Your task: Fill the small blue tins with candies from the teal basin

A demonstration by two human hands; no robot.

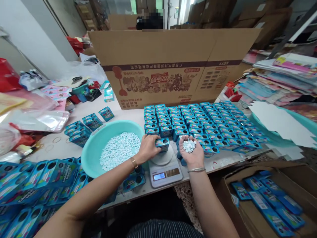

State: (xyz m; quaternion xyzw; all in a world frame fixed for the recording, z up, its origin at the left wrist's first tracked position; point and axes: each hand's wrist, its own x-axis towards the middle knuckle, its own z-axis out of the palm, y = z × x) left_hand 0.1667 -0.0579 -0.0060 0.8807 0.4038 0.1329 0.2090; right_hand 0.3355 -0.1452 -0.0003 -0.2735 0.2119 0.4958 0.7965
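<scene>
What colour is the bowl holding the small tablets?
The bowl is turquoise, and the tablets in it are pale blue-white; the head view shows it.

Bright, even light; fisheye-warped edges

Your scale's display (159, 176) reads 0.0, or something very close to it, in dark digits on a lit panel. On the blue boxes (53, 172) stacked at your lower left you can make out "CARAMELO MAGICO" in white capitals, while the print on the small tins (198, 127) in rows is too small to read. The big cardboard carton (173, 66) stands upside down, so its "XQAY" mark and red Chinese lines appear inverted and stay mostly illegible to you.
</scene>
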